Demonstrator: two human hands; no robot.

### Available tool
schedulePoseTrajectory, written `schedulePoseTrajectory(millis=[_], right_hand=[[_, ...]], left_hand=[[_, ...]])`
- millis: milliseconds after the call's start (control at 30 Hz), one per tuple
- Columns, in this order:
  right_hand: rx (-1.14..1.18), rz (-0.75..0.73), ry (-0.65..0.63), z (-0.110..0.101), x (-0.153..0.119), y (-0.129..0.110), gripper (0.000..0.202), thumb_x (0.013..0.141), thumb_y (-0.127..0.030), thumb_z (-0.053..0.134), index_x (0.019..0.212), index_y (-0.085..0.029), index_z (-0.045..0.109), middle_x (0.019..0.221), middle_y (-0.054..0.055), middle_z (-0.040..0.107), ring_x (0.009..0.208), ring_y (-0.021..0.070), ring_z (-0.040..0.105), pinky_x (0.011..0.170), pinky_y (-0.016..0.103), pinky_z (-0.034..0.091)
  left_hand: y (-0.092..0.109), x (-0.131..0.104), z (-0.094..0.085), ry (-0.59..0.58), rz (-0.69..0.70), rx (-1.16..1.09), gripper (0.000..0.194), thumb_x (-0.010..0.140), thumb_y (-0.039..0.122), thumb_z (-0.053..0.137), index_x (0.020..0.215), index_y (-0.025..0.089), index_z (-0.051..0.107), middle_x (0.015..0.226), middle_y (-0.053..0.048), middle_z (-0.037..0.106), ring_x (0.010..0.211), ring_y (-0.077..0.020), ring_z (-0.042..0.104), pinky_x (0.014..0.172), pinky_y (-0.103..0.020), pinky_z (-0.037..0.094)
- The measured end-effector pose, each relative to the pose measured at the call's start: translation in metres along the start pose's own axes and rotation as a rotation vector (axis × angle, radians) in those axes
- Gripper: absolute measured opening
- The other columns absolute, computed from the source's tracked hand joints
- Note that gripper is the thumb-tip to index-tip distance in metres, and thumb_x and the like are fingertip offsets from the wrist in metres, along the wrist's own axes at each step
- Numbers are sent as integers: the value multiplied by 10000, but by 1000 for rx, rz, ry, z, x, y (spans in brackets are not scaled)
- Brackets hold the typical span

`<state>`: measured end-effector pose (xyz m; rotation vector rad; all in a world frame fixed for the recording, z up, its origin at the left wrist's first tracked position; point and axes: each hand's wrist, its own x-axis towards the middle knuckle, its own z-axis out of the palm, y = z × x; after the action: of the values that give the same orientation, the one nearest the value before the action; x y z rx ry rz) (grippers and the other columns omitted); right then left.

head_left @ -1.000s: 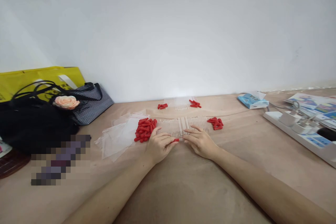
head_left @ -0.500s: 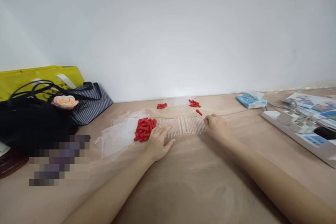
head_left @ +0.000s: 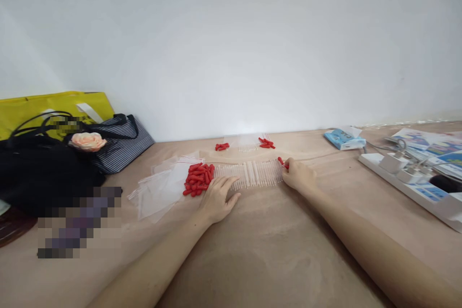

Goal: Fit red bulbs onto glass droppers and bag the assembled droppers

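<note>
Two bare forearms (head_left: pixel 166 252) come in over the near part of the table (head_left: pixel 234 264). Toward its left edge, a dark item (head_left: pixel 84 221) under mosaic, unreadable. Left hand (head_left: pixel 218 199) palm down, fingers loosely spread, thumb well away from them, nothing seen in its grip; fingertips over the near left of the row of clear slender tubes (head_left: pixel 265 174), which lie side by side mid-table. Pile of red pieces (head_left: pixel 197 180) close against that hand, contact unclear. Right hand (head_left: pixel 301 175) at the row's right end, fingers curled nearly closed; red piece (head_left: pixel 280 160) at the fingertips, whether pinched or only touched cannot tell. Left of the pile, flat clear bags (head_left: pixel 159 197), overlapping. Toward the right edge, white power strip (head_left: pixel 429 193) with plugs. Near the far edge: two small red clusters (head_left: pixel 267 143), a clear sheet or bag (head_left: pixel 231 140) between; farther right, blue packet (head_left: pixel 342 139). Far left corner: black bag (head_left: pixel 36 173), striped bag (head_left: pixel 121 149), yellow bag (head_left: pixel 21 110), pale wall (head_left: pixel 231 43) behind.
</note>
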<state>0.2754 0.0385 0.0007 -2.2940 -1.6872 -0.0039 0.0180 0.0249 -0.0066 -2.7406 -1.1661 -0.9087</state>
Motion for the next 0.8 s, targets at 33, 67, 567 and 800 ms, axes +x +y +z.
schedulePoseTrajectory(millis=[33,67,567,800], right_hand=[[1,2,1,1,0,0,258,769,-263,420,951,-186,585,862,125,643,795,279,605,616,360,418],[1,3,3,2,1,1,263,769,-273,423,954,-188,588,857,123,645,797,278,605,617,358,418],[117,79,77,-6,34,45,284,774,-350,448,899,-204,657,860,70,650,783,212,593,594,267,380],[130,-54,42,2,34,46,343,747,-474,492,934,-251,673,944,79,607,808,200,586,656,268,397]], left_hand=[[0,0,0,0,1,-1,337,766,233,528,1101,210,491,1041,-64,589,960,-231,533,834,-399,422],[1,0,0,1,1,-1,326,765,233,529,1089,211,499,1037,-63,590,955,-230,534,830,-397,424],[0,-1,2,22,-3,5,143,742,219,558,877,204,601,972,-55,597,903,-211,540,786,-383,444],[5,16,-1,13,-231,47,66,727,200,557,692,203,613,927,-32,602,897,-217,522,794,-389,414]])
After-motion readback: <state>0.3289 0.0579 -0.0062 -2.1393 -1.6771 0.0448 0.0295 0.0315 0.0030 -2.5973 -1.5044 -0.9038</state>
